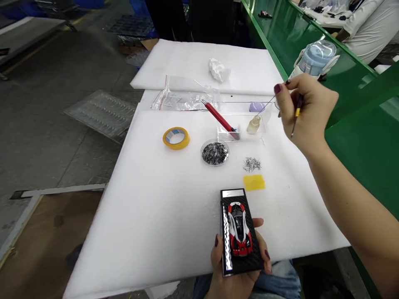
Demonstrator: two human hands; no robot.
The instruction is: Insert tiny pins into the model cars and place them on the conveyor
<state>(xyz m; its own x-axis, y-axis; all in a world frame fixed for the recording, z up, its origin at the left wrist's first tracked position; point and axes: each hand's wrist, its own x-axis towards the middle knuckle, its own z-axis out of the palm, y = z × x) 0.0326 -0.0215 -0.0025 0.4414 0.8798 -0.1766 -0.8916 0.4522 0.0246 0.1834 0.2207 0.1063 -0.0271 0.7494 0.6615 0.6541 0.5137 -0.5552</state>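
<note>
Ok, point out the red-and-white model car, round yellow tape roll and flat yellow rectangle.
Model car (239, 228), head view: body's middle.
Tape roll (176, 145), head view: front edge.
Flat yellow rectangle (254, 182), head view: centre.

Soft light brightens the white table (156, 207); the floor (90, 74) is dimmer, glare marks the green partition (352, 108), upper-left background blurs.

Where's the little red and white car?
The toy car is low in the head view, right of centre, on a black base held in the left hand, below the yellow rectangle.
</note>
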